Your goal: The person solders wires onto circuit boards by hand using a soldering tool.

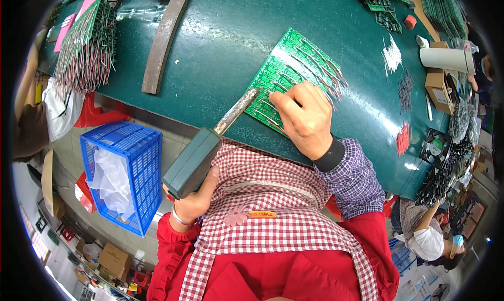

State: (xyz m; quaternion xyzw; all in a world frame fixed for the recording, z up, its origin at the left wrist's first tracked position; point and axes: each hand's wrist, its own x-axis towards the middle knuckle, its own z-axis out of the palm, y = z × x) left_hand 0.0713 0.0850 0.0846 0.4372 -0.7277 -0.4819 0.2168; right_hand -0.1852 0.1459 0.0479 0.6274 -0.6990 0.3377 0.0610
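Observation:
My left hand (197,198) is wrapped round the handle end of a soldering iron (195,159) with a boxy dark green body. Its long, stained metal barrel points up and right, and the tip meets the left part of a green circuit board panel (278,65). My right hand (307,117) rests over the panel's lower right part, thumb and finger pinched close to the tip. Whatever is between those fingertips is too small to make out. Red, black and white wires (320,65) lie in rows across the panel, some sticking out past its right edge.
A curved brown bar (165,44) lies left of the panel. Wired boards (89,49) are stacked at far left. White (391,55), black (406,91) and red wire bundles (403,138) lie right, near a small fan (436,146). A blue crate (144,170) stands below the table edge.

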